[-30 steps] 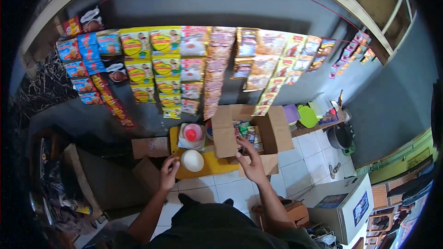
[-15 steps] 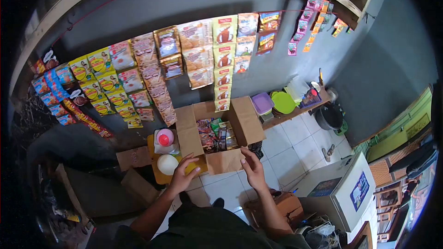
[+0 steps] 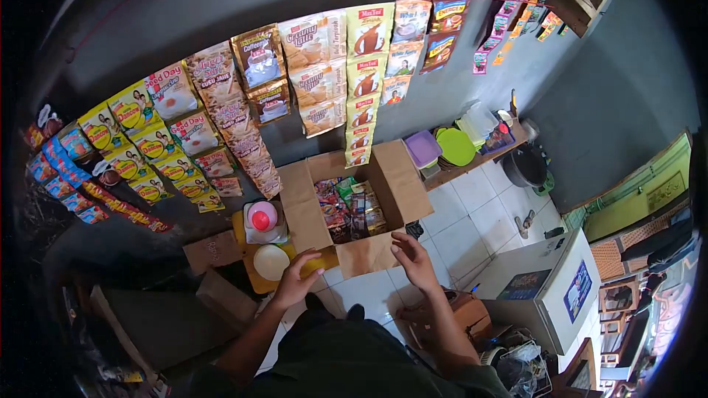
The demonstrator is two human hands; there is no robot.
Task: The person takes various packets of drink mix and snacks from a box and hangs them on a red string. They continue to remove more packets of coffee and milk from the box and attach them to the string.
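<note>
My left hand (image 3: 298,280) hovers with fingers apart, between a white bowl (image 3: 271,262) and the front flap of an open cardboard box (image 3: 301,206). Nothing is in it. On the other side of that flap my right hand (image 3: 414,261) is also raised, fingers bent but apart, holding nothing. Inside the box lie several colourful sachets (image 3: 352,210) in a loose heap. Above the box, strips of drink sachets (image 3: 366,37) hang along the wall, with yellow sachets (image 3: 131,129) further left.
A pink container with a red top (image 3: 262,217) stands by the bowl on a yellow stool (image 3: 258,281). Green plates (image 3: 455,146) and a purple container (image 3: 422,149) sit on a low shelf at right. A white fridge (image 3: 542,287) and a brown box (image 3: 457,320) stand near my right arm.
The view has shifted, so the hanging sachets on the left appear larger and nearer. Both hands stay raised and apart, a little further from each other.
</note>
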